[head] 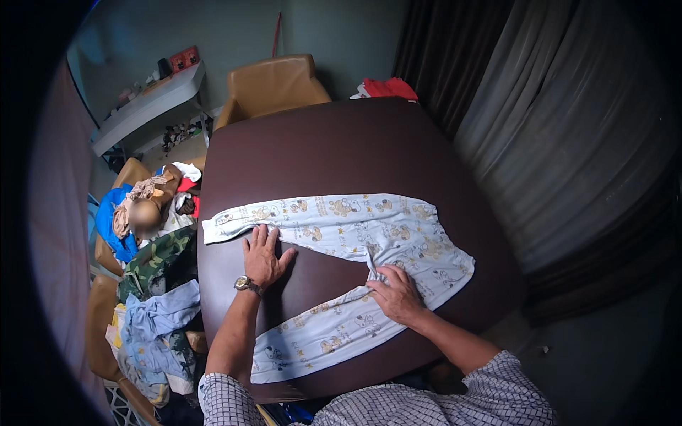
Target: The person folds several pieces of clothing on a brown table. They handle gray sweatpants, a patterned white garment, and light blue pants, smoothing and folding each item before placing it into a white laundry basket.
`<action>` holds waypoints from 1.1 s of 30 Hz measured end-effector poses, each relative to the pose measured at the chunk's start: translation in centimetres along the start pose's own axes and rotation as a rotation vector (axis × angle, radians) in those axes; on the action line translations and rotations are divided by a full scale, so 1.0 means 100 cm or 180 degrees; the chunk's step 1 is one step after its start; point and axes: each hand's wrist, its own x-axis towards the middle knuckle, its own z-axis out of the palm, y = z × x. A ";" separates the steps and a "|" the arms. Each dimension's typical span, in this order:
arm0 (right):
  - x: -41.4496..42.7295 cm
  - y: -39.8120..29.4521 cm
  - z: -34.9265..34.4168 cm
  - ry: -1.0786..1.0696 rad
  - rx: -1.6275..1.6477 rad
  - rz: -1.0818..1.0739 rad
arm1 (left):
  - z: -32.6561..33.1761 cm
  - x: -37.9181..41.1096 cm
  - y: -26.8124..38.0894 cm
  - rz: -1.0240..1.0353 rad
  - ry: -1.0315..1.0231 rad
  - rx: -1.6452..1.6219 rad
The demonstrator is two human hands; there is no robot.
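A pair of white cotton pants (pixel 341 223) with a cartoon dog print lies spread on the dark brown table (pixel 330 154). Its gathered waistband points right and both legs reach left, with bare tabletop between them. My left hand (pixel 264 259), a watch on its wrist, lies flat with fingers apart; the fingertips touch the inner edge of the far leg near its cuff. At the crotch, my right hand (pixel 397 295) has bunched cloth between thumb and fingers. Small creases run out from that spot. The near leg's end lies close to the table's front edge.
Brown chairs (pixel 101 319) at the left hold heaped clothes, including a camouflage garment (pixel 157 261) and a light blue one (pixel 154 319). Another chair (pixel 277 85) stands behind the table. Red cloth (pixel 389 88) sits at the far right corner, near curtains (pixel 554 122). A white desk (pixel 154 106) stands far left.
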 end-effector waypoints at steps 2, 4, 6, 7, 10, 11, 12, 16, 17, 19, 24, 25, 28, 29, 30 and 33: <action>-0.006 0.003 0.000 -0.0130 0.0031 0.0002 | 0.003 0.000 -0.013 0.0096 0.0078 0.0047; -0.010 0.004 -0.005 -0.0256 0.0054 -0.0023 | 0.000 0.002 -0.017 0.0041 0.0051 0.0080; -0.014 0.005 -0.013 -0.0385 0.0078 -0.0083 | -0.003 0.008 -0.021 -0.0045 -0.0008 0.0162; -0.015 0.006 -0.018 -0.0404 0.0119 -0.0171 | -0.003 0.012 -0.021 -0.0064 -0.0029 0.0186; -0.014 0.011 -0.030 -0.0469 0.0230 -0.0416 | -0.002 0.019 -0.022 -0.0098 -0.0071 0.0274; -0.013 0.013 -0.034 -0.0515 0.0258 -0.0483 | -0.002 0.019 -0.024 -0.0093 -0.0053 0.0250; -0.011 0.015 -0.038 -0.0548 0.0279 -0.0536 | -0.001 0.021 -0.024 -0.0067 -0.0034 0.0226; -0.007 0.020 -0.045 -0.0591 0.0473 -0.0559 | -0.002 0.019 -0.030 -0.0054 -0.0048 0.0072; -0.005 0.021 -0.045 -0.0550 0.0545 -0.0480 | -0.004 0.020 -0.030 -0.0074 -0.0067 0.0028; -0.002 0.027 -0.043 -0.0270 0.0497 -0.0274 | -0.022 0.015 0.001 -0.0231 -0.0052 0.0059; 0.022 0.077 -0.037 0.0065 -0.0408 0.0305 | -0.001 -0.008 0.086 0.0866 -0.0033 0.0000; 0.025 0.086 -0.038 0.0044 -0.0628 0.0365 | -0.004 -0.015 0.110 0.1067 -0.0230 -0.0119; 0.013 0.119 -0.041 -0.0012 -0.0895 0.0645 | 0.020 -0.033 0.149 0.1399 -0.0262 -0.0345; 0.008 0.128 -0.042 -0.0014 -0.0962 0.0715 | 0.022 -0.038 0.156 0.1393 -0.0398 -0.0442; 0.005 0.132 -0.042 -0.0026 -0.0999 0.0793 | 0.029 -0.042 0.157 0.1497 -0.0249 -0.0204; 0.002 0.138 -0.040 -0.0097 -0.0912 0.0865 | 0.035 -0.048 0.149 0.1522 -0.0022 -0.0302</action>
